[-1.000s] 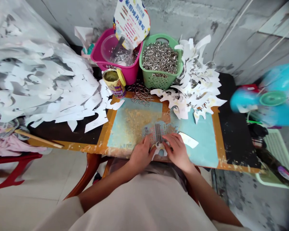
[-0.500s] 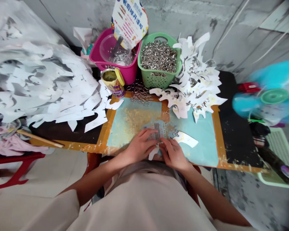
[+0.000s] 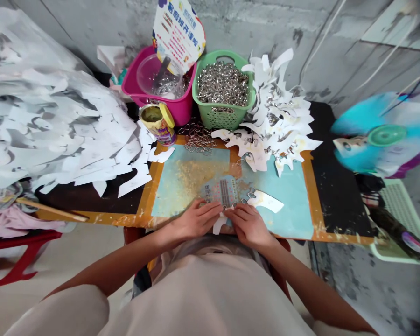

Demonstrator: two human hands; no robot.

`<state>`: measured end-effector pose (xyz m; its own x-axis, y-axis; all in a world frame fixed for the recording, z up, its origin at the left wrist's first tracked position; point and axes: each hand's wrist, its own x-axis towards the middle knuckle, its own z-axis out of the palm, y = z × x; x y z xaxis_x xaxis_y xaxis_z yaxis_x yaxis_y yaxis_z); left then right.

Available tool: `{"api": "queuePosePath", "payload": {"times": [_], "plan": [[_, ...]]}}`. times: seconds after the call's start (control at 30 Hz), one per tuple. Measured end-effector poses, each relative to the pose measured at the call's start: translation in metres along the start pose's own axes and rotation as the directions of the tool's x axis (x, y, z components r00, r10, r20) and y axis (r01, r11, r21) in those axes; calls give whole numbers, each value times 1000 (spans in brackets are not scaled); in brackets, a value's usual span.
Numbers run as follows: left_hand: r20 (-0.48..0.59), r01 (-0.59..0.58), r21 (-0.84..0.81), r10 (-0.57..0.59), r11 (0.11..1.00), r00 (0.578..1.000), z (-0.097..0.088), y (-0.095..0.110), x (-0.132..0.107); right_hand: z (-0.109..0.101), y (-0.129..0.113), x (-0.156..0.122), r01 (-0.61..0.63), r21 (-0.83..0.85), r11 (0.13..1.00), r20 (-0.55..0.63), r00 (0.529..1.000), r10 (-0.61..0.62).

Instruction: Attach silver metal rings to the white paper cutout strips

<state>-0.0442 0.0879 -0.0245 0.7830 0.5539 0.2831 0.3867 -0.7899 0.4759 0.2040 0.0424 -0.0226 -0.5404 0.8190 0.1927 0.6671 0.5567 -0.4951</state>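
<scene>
Hands: both bare hands meet at the near edge of the bench (image 3: 339,210), left hand (image 3: 200,219) and right hand (image 3: 250,226) pinching one small, curved white cut-out piece (image 3: 217,226) between their fingers; its upper end is partly hidden by the fingertips.
At the fingertips: tiny bits of shiny metal, too small to make out fully.
Just beyond the fingers: a grey patch printed with dark columns and red marks (image 3: 227,186), on a light blue sheet (image 3: 297,217) smeared with yellowish-brown residue and edged with brown tape.
Beside the right hand: a second white cut-out piece (image 3: 266,202) lies flat, silvery rings (image 3: 251,193) at its left end.
Back of the sheet: a loose heap of oval metal wire rings (image 3: 200,142).
Containers behind: a yellow-and-purple can (image 3: 158,125) with a yellow lid tipped against its rim, a magenta plastic basket (image 3: 182,106) holding a clear cup and a printed white card (image 3: 178,35), and a green plastic basket (image 3: 222,117) full of silvery metal fittings (image 3: 224,84).
Right pile: white cut-outs with metal rings (image 3: 280,119).
Left pile: a large mound of white cut-outs (image 3: 77,130).
Far right: a blurred blue-bladed fan (image 3: 387,135).
</scene>
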Motion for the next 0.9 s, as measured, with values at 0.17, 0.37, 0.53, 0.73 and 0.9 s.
{"api": "queuePosePath", "payload": {"times": [0.17,0.37,0.53,0.73,0.9], "plan": [[-94,74,41,-69,996,993,-10,3,2,-1,0,1,33,-22,999,-3,999,-33],[-112,-70,154,88,986,990,-10,-2,11,0,0,1,42,-34,999,6,999,-42],[-75,-194,122,204,973,976,3,-11,18,-1,-2,0,18,-10,1000,11,1000,-18],[-113,-151,93,161,984,980,11,-19,11,1,-4,5,-75,40,996,-74,994,78],[-101,-91,75,98,993,990,5,-13,17,2,-8,18,-127,-10,992,-45,991,127]]}}
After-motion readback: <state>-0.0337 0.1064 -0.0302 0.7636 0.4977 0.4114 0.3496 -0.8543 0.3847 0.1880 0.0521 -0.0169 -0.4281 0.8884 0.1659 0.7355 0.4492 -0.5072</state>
